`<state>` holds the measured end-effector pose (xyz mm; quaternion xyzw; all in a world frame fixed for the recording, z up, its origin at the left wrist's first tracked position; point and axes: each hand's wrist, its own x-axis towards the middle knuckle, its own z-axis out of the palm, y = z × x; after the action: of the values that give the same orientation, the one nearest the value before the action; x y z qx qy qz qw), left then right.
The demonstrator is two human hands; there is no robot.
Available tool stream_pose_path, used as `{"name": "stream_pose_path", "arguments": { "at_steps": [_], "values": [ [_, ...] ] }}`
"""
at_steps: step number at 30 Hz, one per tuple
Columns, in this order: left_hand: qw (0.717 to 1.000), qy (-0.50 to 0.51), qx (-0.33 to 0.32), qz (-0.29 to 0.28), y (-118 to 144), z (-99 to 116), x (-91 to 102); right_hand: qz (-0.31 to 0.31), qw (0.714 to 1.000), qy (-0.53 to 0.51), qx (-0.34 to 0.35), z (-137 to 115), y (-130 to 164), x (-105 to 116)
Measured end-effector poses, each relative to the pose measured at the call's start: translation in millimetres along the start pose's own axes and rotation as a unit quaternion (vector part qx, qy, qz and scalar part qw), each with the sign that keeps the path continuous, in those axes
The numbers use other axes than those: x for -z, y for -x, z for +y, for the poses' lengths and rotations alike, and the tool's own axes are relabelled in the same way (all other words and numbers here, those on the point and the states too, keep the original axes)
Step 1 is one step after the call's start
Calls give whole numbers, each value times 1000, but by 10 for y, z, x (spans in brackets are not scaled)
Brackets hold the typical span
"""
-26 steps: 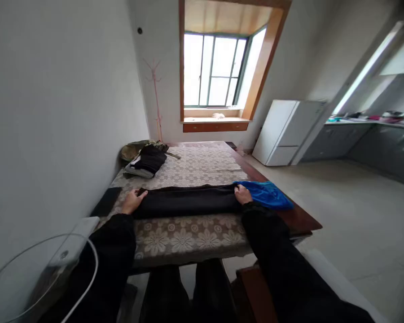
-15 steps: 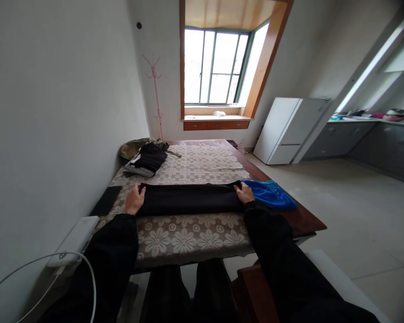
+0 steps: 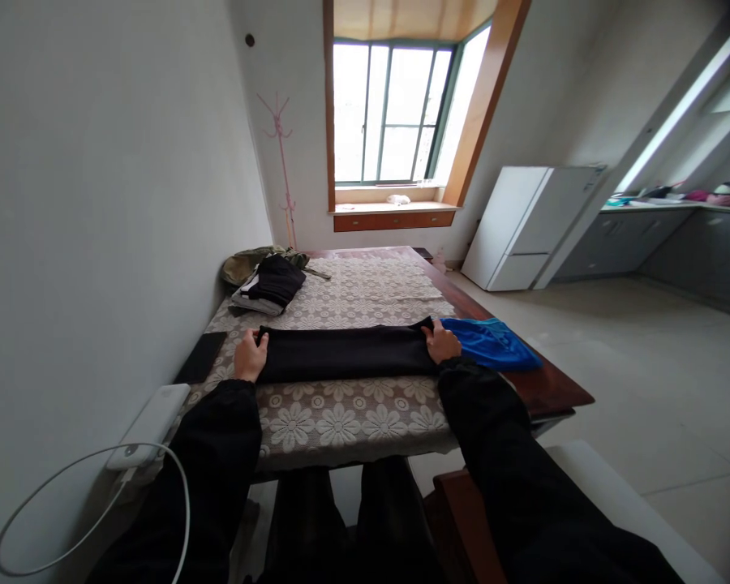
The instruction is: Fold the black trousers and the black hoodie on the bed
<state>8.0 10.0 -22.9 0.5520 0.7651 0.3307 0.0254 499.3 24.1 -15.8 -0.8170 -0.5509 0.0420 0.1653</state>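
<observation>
You are gripping the folded black garment (image 3: 344,354) at both ends, left hand (image 3: 251,357) and right hand (image 3: 441,342) curled shut on it, its long axis lying crosswise on the lace-covered table (image 3: 341,418).

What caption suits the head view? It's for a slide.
Both hands, left and right, grip the ends of a black cloth on a lace-covered table.

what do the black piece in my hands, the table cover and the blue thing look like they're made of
Black garment: soft matte fabric, likely knit or cotton; it lies limp and folded flat between the left hand and right hand. Table cover: beige lace or crochet look, with a repeated flower pattern. Blue cloth: thin, slightly shiny, possibly synthetic.
</observation>
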Motion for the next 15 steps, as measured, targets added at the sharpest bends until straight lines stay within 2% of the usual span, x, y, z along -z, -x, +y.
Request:
{"name": "stream_pose_path", "arguments": {
  "at_steps": [8,12,15],
  "values": [
    [1000,8,2,2,21,2,2,0,1000,18,5,-75,79,49],
    [1000,12,6,-12,35,13,115,0,1000,15,7,-35,77,74],
    [998,-32,-59,-9,134,65,232,52,995,18,79,-54,151,122]
  ]
}}
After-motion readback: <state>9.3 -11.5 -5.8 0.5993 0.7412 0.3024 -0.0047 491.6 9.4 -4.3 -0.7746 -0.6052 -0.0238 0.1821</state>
